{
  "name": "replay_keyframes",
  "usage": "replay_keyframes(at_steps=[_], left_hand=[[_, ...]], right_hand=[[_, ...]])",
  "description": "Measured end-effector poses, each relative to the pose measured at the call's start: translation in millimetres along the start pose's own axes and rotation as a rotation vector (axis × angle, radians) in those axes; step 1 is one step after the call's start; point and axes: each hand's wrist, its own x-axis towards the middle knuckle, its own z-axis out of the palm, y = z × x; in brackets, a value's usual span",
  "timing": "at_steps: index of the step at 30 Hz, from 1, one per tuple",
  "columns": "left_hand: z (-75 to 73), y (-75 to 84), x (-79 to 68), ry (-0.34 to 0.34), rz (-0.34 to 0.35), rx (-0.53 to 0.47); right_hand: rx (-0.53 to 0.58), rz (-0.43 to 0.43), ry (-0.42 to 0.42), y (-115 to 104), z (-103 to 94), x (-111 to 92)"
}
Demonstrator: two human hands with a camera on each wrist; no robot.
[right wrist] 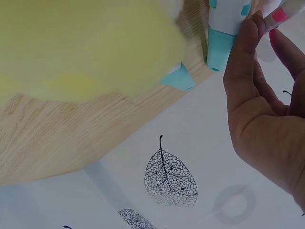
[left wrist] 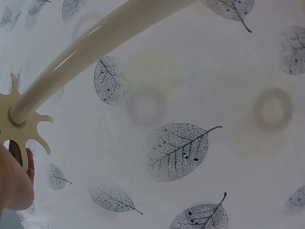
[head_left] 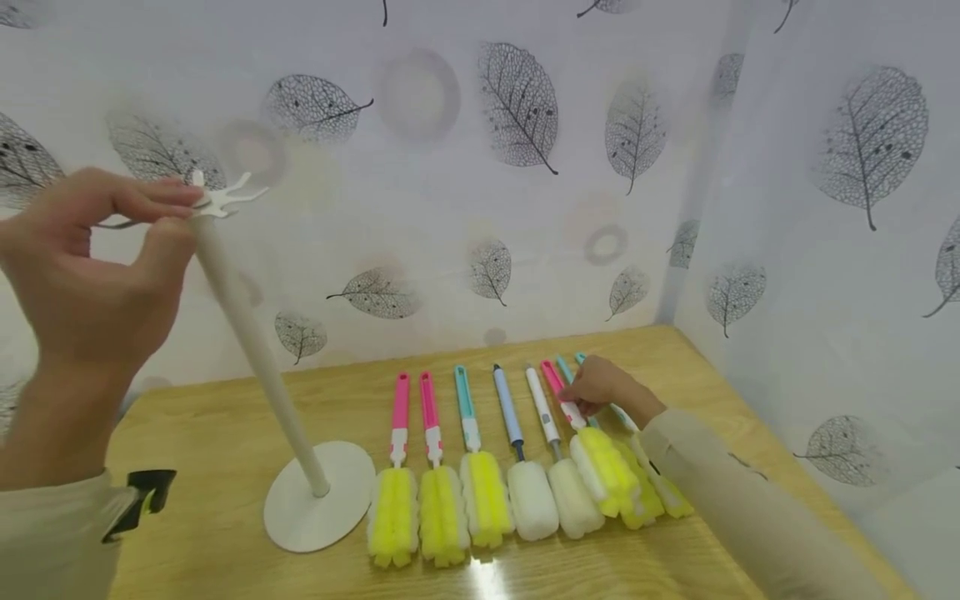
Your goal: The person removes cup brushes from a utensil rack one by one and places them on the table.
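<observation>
A white stand (head_left: 258, 350) with a round base (head_left: 318, 533) rises from the table's left side, leaning toward the left in the head view. My left hand (head_left: 105, 267) pinches the hooked top plate (head_left: 222, 200) between thumb and fingers. The plate's curved prongs fan out in the left wrist view. On the right, my right hand (head_left: 609, 390) pinches a pink-and-white sponge bottle brush (head_left: 553, 380) by its handle. That brush's yellow-and-white sponge overlaps the neighbouring brushes in the head view. Teal-handled brushes (right wrist: 221, 47) lie beside this hand, partly hidden by it.
Left of the held brush lie two pink-handled brushes (head_left: 401, 404), a teal-handled one (head_left: 466, 408), a pale blue-handled one (head_left: 507, 408) and a white-handled one (head_left: 542, 408), sponges toward me. A leaf-print curtain (head_left: 420, 208) hangs behind the wooden table (head_left: 195, 467) and along its right.
</observation>
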Motion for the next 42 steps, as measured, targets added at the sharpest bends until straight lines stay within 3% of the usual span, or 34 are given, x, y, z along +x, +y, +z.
replay_keyframes(at_steps=[1,3,5,7,9,12,19,25,32,37,42], left_hand=[[1.2,16.8,-0.4,-0.002,0.02,0.01],[4.6,49.8,-1.0,0.021,-0.005,-0.034],[7.5,76.4,-0.8,0.024,0.012,0.006],[12.6,103.6,-0.6,0.059,-0.028,-0.013],[15.8,121.4,0.2,0.069,-0.032,0.011],[18.1,135.7,0.7,0.079,-0.042,0.033],[19.5,134.9,-1.9,0.072,-0.024,0.074],[24.6,131.6,-3.1,0.07,0.024,0.192],[27.0,129.6,-13.1,-0.008,0.062,0.264],[33.9,132.2,-25.4,0.118,0.101,0.229],[44.8,129.7,-46.1,0.374,0.178,0.215]], right_hand=[[-0.003,-0.002,0.004,0,0.5,0],[-0.004,-0.008,0.01,1,1.3,1],[-0.02,-0.015,0.018,2,2.0,1],[-0.041,-0.016,0.025,3,2.7,2],[-0.053,-0.015,0.03,3,3.2,3],[-0.067,-0.02,0.038,3,3.9,3],[-0.111,-0.071,0.05,6,3.9,3],[-0.074,-0.077,0.056,8,1.0,5],[-0.003,-0.108,0.03,13,-9.0,7],[-0.006,-0.194,0.093,17,-16.2,8],[-0.018,-0.32,0.175,16,-16.4,5]])
